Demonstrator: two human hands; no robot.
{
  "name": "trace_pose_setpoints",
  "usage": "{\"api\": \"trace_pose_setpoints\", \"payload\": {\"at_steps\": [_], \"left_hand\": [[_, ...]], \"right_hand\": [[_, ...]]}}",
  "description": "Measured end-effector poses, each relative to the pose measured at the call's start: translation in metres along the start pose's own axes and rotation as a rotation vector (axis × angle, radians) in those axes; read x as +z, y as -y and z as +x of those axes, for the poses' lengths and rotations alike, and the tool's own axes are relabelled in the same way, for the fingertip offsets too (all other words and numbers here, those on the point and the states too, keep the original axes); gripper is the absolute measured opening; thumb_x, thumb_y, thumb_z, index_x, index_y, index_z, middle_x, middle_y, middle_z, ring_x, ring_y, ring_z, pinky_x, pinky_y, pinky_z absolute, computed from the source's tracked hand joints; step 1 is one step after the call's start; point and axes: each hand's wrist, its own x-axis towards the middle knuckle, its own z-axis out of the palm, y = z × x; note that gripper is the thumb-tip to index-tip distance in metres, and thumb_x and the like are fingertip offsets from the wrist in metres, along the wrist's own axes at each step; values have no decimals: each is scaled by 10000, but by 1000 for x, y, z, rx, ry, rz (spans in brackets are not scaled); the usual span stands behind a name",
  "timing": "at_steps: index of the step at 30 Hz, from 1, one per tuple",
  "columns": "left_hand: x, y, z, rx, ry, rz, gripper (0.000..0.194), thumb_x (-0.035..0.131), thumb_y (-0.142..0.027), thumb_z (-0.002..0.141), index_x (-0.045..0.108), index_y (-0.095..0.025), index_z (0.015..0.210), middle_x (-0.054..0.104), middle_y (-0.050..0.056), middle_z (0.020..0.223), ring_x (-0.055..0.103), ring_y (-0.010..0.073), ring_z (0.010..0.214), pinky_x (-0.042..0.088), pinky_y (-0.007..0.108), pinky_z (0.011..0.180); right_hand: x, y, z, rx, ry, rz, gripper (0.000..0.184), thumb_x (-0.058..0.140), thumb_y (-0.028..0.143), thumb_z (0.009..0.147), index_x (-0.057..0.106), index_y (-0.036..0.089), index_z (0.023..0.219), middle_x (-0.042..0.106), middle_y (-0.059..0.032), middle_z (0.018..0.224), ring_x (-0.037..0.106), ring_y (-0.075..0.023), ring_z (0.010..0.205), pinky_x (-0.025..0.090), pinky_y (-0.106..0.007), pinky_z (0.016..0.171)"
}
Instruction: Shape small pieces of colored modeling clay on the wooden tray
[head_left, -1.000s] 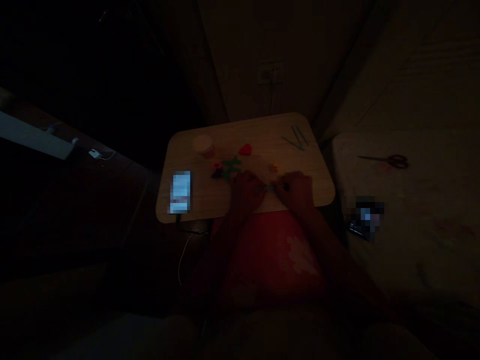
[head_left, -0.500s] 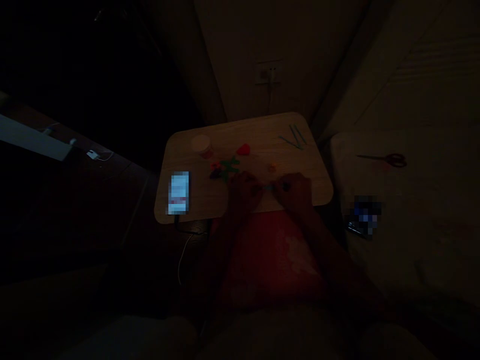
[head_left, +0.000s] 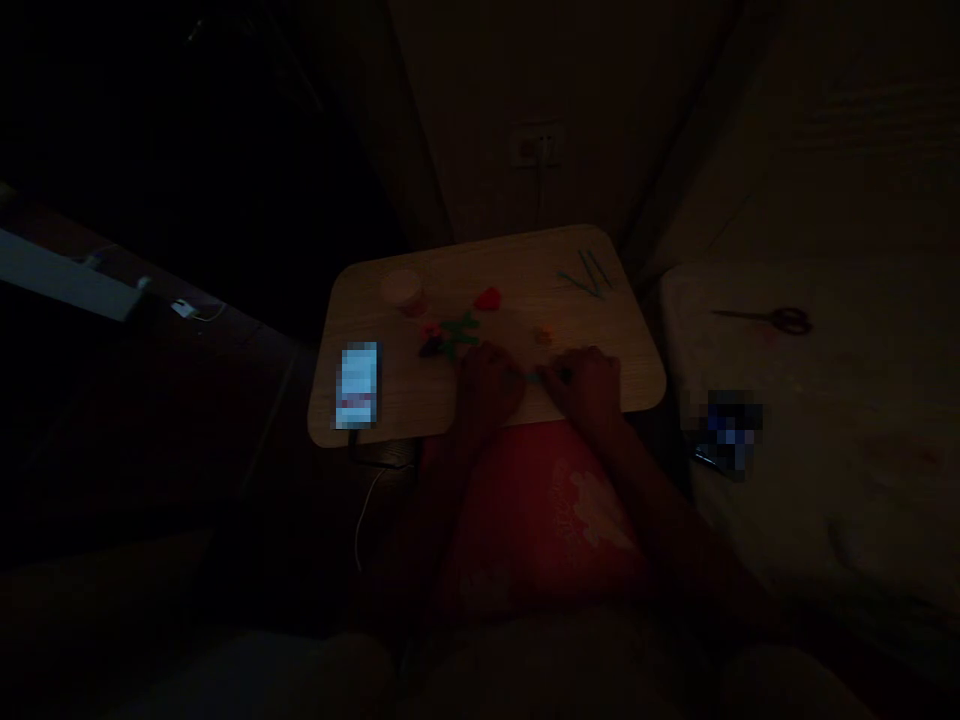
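"Hands first: where are they?"

"Just below the middle of the frame, near the front edge of the wooden table (head_left: 637, 385). The left hand (head_left: 491, 385) and the right hand (head_left: 591, 382) are apart, with a small gap between their fingertips."

"And what's in that gap?"

"A thin bluish-green piece (head_left: 533, 377), running from one hand's fingertips to the other's. The right thumb and finger look pinched on its end. The left fingers curl over the other end, but it's too dark to tell whether they grip it."

"What's around them?"

"Beyond the left hand, a bit left of the frame's centre, green pieces (head_left: 461, 328) lie in a cluster, with a dark lump (head_left: 430, 347) and a pinkish-red lump (head_left: 430, 329) just beside them. A brighter red piece (head_left: 488, 299) sits above, near the centre, and a small orange piece (head_left: 544, 335) above the gap."

"Anything further out?"

"Thin teal sticks (head_left: 596, 268) at the table's upper right, a pale-lidded tub (head_left: 403, 288) at its upper left, and a glowing screen (head_left: 356, 385), pixelated, at its lower left. Scissors (head_left: 789, 320) lie at the right of the frame, on a pale surface (head_left: 847, 400)."
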Motion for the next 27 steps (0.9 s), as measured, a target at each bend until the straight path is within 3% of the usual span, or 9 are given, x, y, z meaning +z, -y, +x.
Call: {"api": "trace_pose_setpoints", "payload": {"at_steps": [10,17,27], "left_hand": [[-1,1,0,1,-17,-21,120,796,-276,845,763,-240,954,687,76,1194,603,301,1202,417,489,1092],[0,2,-1,-3,-11,-17,117,780,-357,882,771,-255,938,676,76,1196,598,307,1186,419,497,1083],[-1,1,0,21,-9,-40,105,772,-329,891,754,-257,965,682,67,1192,595,297,1195,415,475,1082]], "right_hand": [[1,2,0,-23,-4,-35,372,589,466,1018,777,206,831,793,-126,951,607,-313,998,329,-421,848],[-4,-5,1,61,-100,73,356,606,453,994,767,208,791,791,-107,877,657,-289,901,360,-401,802],[-3,-5,0,25,-48,42,320,639,452,977,760,212,803,794,-109,929,652,-310,981,358,-420,854]]}}
